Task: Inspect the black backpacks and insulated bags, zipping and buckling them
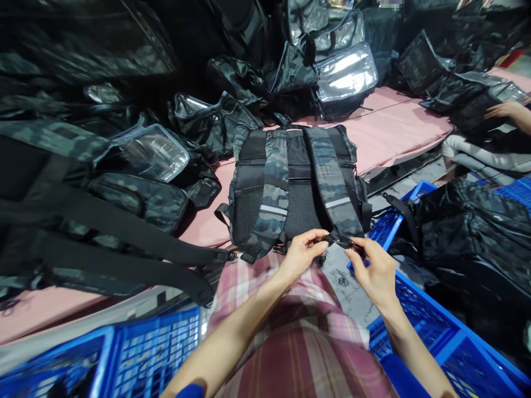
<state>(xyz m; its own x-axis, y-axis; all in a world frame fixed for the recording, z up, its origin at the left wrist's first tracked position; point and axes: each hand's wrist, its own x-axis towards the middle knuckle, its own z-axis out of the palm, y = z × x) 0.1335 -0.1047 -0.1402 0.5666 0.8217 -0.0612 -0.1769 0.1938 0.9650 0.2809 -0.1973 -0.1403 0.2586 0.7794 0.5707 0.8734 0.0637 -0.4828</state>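
Note:
A dark camouflage backpack [297, 190] lies in front of me with its back panel and two shoulder straps facing up. Its right shoulder strap [332, 171] runs down to where both my hands meet. My left hand [305, 249] pinches a black webbing strap [333, 239] at the lower end of that shoulder strap. Just to the right, my right hand [373, 265] is closed on a small dark piece, probably a buckle, mostly hidden by the fingers. The left shoulder strap [274, 188] lies flat on the mesh panel, untouched.
Camouflage bags with silvery linings [348, 72] are heaped along the pink table [390, 127]. Another backpack [136, 221] lies to the left. Blue crates [153, 348] stand low on both sides; the right one holds a dark bag [477, 237]. Another person's hand [504, 109] shows far right.

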